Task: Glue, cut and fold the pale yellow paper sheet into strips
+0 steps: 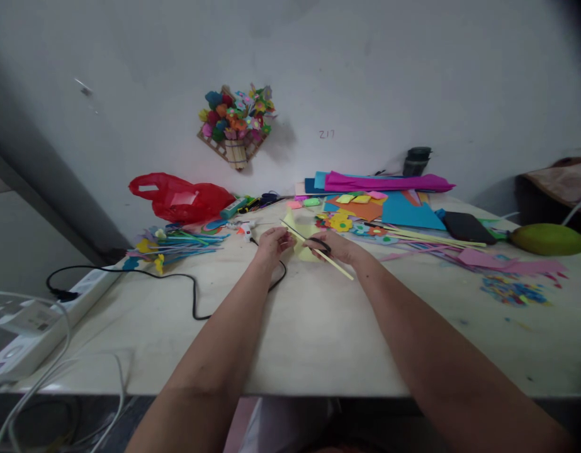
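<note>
"What is held in the right hand (342,246)?"

"Black-handled scissors (322,246) are held, the fingers being curled about the handles. The blades are pointed away over the yellow paper (303,250); how widely they are parted cannot be told."

"And the left hand (271,244)?"

"It is placed at the left edge of the yellow paper, its fingers drawn narrow. Whether the paper or the pale yellow strip (340,268) is pinched there cannot be told. The strip is slanted across the paper, alongside the scissors, its near end carried past the right edge."

"Where is the yellow paper seen?"

"Over the tabletop (332,340), between the two hands. Yellow paper flowers (341,220) are laid just to its right, with a blue sheet (410,212) farther right. To its left, a bundle of stemmed flowers (181,242) is spread, and a red plastic bag (191,200) is set beyond that bundle."

"Can any writing be read?"

"What looks like "217" is handwritten on the wall (366,82) beyond the yellow paper. A label is borne by the white adapter (28,318), well to the paper's left, but its print is too small to be read."
</note>
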Demonstrator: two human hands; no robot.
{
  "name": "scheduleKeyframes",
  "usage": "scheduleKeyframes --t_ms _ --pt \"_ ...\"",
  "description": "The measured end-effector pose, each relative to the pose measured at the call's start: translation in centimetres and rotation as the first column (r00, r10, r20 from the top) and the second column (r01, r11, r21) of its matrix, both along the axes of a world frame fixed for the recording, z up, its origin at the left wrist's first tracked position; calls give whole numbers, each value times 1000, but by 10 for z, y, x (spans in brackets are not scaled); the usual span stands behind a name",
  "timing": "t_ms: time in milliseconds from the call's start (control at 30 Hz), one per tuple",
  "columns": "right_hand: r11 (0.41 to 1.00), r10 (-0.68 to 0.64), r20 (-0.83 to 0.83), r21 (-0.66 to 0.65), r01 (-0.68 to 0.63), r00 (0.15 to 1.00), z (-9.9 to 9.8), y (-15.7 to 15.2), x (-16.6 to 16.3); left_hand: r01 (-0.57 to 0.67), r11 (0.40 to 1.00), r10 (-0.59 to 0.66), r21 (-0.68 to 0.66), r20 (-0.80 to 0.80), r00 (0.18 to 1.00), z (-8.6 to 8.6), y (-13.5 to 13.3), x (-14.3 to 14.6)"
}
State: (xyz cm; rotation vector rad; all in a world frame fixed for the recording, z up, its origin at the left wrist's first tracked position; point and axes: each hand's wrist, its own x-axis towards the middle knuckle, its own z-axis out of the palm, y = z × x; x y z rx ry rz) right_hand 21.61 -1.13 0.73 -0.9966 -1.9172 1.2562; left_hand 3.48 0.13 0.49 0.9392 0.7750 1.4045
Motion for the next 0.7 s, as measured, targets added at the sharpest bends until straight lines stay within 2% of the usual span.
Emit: scheduleKeyframes --t_ms 200,700 --pt "1000 -17 -10 -25 17 1000 -2 3 0 19 1000 -19 6 -13 1000 1 -3 3" --pt "997 -63 41 48 61 997 4 -1 -3 1 1000 -1 6 3 1000 1 -2 1"
